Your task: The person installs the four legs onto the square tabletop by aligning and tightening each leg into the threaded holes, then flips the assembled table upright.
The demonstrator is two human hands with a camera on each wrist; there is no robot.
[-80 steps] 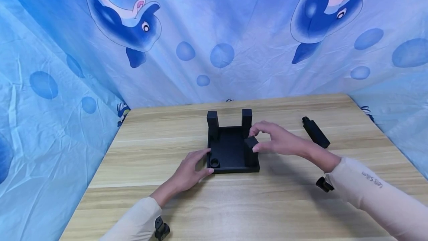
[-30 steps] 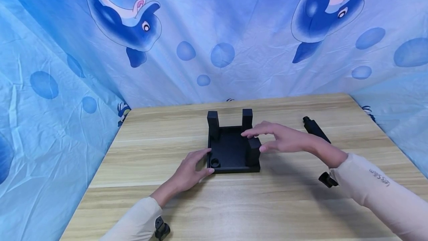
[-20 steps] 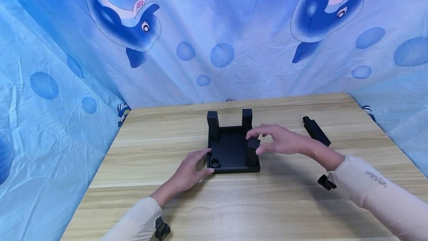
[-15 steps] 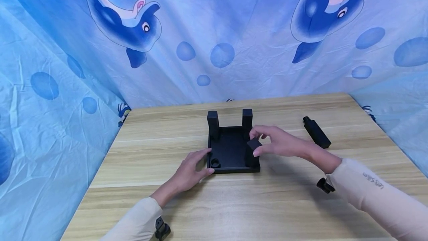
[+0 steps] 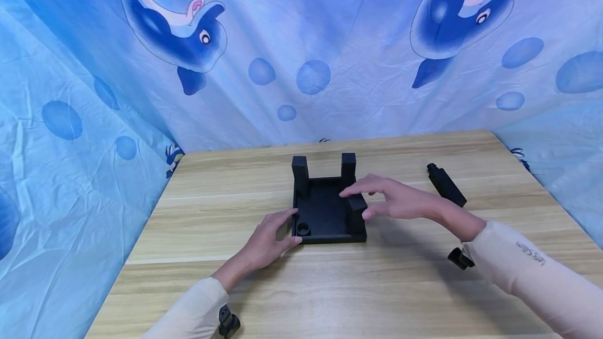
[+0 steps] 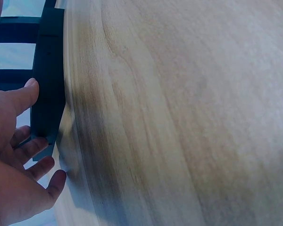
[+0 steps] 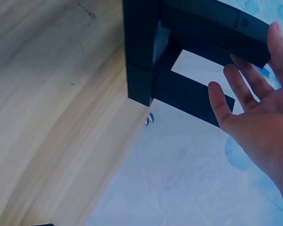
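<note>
A black square tabletop [image 5: 325, 213] with a raised rim lies underside up on the wooden table. Black legs stand at its two far corners and its near right corner. A round threaded socket [image 5: 303, 229] shows at the near left corner. My left hand [image 5: 264, 242] holds that corner, thumb at the near edge, index finger at the left edge. My right hand [image 5: 400, 200] is around the top of the near right leg [image 5: 355, 216]; its thumb is at the leg and its fingers are spread loosely, as the right wrist view shows [image 7: 259, 103].
A loose black leg [image 5: 446, 186] with a threaded end lies on the wooden table [image 5: 320, 292] to the right, beyond my right forearm. Blue curtains [image 5: 301, 30] printed with dolphins hang behind and beside the table.
My right hand has repeatedly pinched, turned and loosened at the near right leg; its fingers are now spread wider than half a second ago. My left hand stays in place.
</note>
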